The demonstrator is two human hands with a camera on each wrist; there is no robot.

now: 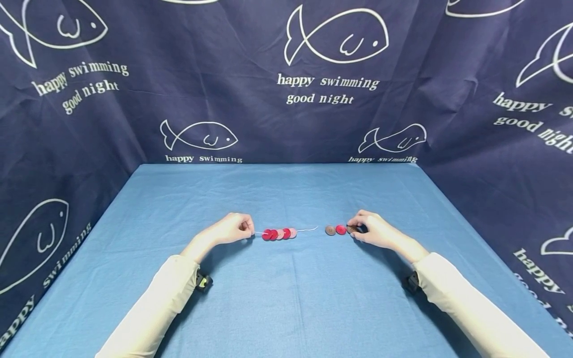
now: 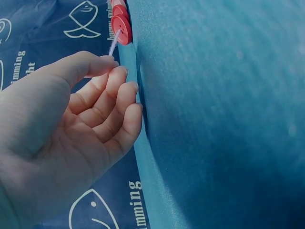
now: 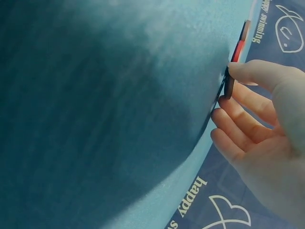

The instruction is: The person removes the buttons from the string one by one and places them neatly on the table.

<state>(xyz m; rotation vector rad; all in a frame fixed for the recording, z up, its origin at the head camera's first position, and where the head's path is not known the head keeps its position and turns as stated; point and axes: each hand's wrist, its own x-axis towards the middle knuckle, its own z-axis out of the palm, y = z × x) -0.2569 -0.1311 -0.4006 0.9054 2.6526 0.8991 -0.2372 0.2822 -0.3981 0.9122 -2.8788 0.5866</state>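
Several red and pink buttons (image 1: 273, 235) overlap in a row on a white string (image 1: 307, 229), whose free end trails to the right over the cloth. My left hand (image 1: 233, 227) pinches the string's other end between thumb and index finger, just left of the row. In the left wrist view, the string passes through a hole of the nearest red button (image 2: 121, 29). Right of the string lie a brown button (image 1: 330, 230) and a loose red button (image 1: 341, 229). Beside them my right hand (image 1: 375, 230) pinches a dark brown button (image 3: 229, 87) by its edges, close over the table.
Blue cloth covers the table (image 1: 286, 298). Navy fabric (image 1: 250, 59) with white fish drawings and lettering hangs behind it and along both sides. Dark wrist cameras sit under both pale sleeves (image 1: 170, 283).
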